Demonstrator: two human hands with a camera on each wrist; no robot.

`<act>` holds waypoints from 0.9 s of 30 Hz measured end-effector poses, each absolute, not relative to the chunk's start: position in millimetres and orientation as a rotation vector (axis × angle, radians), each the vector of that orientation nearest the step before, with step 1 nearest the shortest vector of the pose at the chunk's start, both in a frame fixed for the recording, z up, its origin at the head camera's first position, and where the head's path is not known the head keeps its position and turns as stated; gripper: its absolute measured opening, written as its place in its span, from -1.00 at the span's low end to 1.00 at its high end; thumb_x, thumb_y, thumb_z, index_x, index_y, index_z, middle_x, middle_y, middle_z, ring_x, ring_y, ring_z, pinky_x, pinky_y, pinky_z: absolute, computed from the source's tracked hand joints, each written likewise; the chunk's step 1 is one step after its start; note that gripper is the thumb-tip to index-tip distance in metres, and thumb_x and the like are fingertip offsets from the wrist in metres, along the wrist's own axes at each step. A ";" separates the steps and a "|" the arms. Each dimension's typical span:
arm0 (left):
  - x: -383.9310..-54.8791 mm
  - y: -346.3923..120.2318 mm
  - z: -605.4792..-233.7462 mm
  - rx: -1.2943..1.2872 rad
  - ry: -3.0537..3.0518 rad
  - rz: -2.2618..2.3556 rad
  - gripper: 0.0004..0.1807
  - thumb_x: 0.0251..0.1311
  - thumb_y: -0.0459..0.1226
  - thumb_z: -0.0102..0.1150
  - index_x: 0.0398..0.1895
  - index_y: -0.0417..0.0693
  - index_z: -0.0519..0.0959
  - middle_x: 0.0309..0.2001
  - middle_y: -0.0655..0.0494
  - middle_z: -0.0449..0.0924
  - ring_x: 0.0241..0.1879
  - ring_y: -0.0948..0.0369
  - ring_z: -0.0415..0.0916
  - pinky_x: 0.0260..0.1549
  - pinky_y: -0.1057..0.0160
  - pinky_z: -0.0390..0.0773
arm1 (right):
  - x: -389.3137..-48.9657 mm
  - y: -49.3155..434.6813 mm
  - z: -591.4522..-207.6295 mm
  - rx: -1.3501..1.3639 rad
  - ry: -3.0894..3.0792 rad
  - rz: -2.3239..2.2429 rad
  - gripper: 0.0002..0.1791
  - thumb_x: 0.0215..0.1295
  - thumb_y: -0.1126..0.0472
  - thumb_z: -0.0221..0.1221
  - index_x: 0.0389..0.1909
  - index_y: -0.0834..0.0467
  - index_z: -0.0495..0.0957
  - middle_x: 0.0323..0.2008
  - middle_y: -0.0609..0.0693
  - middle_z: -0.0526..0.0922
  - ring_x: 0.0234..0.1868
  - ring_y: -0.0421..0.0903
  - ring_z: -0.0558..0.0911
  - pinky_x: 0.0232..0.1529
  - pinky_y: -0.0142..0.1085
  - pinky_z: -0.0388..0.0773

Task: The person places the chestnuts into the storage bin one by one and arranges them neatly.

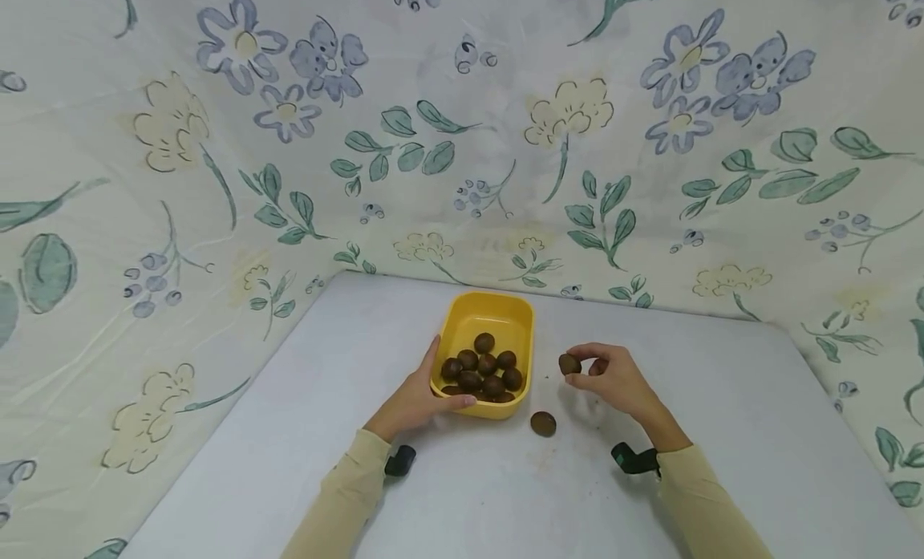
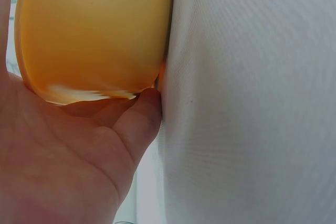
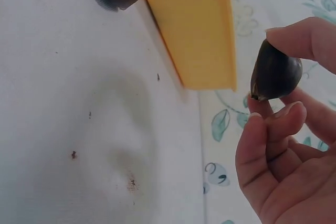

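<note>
A yellow plastic container [image 1: 485,302] stands on the table with several dark brown chestnuts [image 1: 488,364] heaped in its near half. The left hand [image 1: 415,398] grips its left near corner, thumb over the rim; in the left wrist view, fingers [image 2: 137,124] lie against the container's outside [image 2: 97,30] low down by the table. Right of the container, the right hand [image 1: 609,378] pinches one glossy chestnut [image 3: 278,72] between thumb and fingertips, held up off the table. Another chestnut [image 1: 543,423] lies on the table between the container and the right hand.
The white table [image 1: 462,495] shows small dark crumbs and a brownish smudge near the right hand. Floral fabric [image 1: 505,142] hangs behind the table and along its sides. A dark wrist device [image 1: 635,459] sits at each sleeve cuff.
</note>
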State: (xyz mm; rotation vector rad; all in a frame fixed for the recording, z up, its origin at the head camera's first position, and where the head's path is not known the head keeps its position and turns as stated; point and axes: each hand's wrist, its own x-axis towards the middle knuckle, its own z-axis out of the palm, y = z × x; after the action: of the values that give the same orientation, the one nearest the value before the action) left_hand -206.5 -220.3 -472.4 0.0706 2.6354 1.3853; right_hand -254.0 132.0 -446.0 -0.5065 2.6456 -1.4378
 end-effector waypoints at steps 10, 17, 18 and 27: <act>-205.1 -219.0 -470.6 0.084 2.630 1.419 0.49 -0.08 0.23 0.56 0.71 0.18 -0.34 0.68 -0.09 -0.03 0.64 -0.14 0.03 0.56 -0.31 0.09 | -260.1 130.0 -438.2 -0.442 2.648 -1.519 -0.53 0.22 0.18 0.45 0.15 0.19 0.66 -0.05 0.16 0.70 -0.34 -0.09 0.47 -0.41 -0.42 0.41; -202.5 -216.9 -467.3 0.079 2.631 1.412 0.48 -0.05 0.21 0.56 0.71 0.20 -0.34 0.69 -0.09 -0.05 0.64 -0.14 0.03 0.56 -0.31 0.10 | -266.7 123.4 -434.1 -0.418 2.617 -1.618 -0.53 0.20 0.17 0.47 0.13 0.20 0.66 -0.09 0.18 0.69 -0.37 -0.13 0.47 -0.45 -0.44 0.41; -202.5 -216.9 -467.3 0.081 2.630 1.415 0.47 -0.05 0.20 0.56 0.71 0.19 -0.34 0.69 -0.09 -0.04 0.64 -0.14 0.03 0.56 -0.31 0.10 | -267.5 122.2 -433.2 -0.419 2.616 -1.627 -0.52 0.21 0.17 0.47 0.13 0.21 0.66 -0.09 0.18 0.69 -0.37 -0.13 0.47 -0.45 -0.44 0.40; -202.2 -217.8 -468.0 0.090 2.625 1.430 0.46 -0.03 0.19 0.55 0.71 0.21 -0.35 0.69 -0.05 -0.06 0.65 -0.12 0.02 0.57 -0.30 0.09 | -276.5 109.2 -430.0 -0.429 2.626 -1.653 -0.52 0.20 0.17 0.47 0.14 0.19 0.66 -0.04 0.17 0.71 -0.38 -0.10 0.45 -0.45 -0.44 0.38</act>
State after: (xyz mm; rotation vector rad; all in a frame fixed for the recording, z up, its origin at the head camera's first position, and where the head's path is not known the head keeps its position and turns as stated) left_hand -202.2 -217.8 -468.0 0.0897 2.6248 1.4302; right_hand -276.5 109.2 -430.0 -0.4294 2.6263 -1.6527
